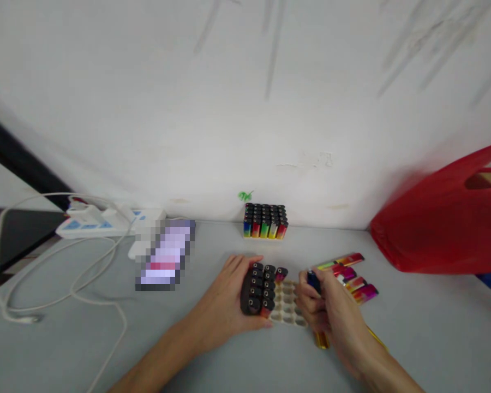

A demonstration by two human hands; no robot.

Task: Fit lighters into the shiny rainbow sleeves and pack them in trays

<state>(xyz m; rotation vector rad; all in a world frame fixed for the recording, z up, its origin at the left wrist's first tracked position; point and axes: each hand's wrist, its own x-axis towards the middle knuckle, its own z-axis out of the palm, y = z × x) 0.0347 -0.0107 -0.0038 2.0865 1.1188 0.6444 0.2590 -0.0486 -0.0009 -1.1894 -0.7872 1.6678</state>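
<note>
A cream tray (288,308) with rows of round holes rests on the grey table. Upright lighters (269,284) with black tops fill its left two rows, and one more stands at the far end of the third. My left hand (221,308) is curled around the tray's left side, thumb at the near edge and fingers at the far edge. Just right of the bare holes, my right hand (327,305) is closed on a lighter (313,280) whose dark blue end shows. A gold lighter (322,340) lies partly beneath that hand. Several colourful lighters (354,278) lie beyond it.
Against the wall stands a block of upright lighters (265,222). At left are a blurred phone (167,256), a white power strip (118,221) and a looping white cable (76,286). A red bag (433,229) sits at the right.
</note>
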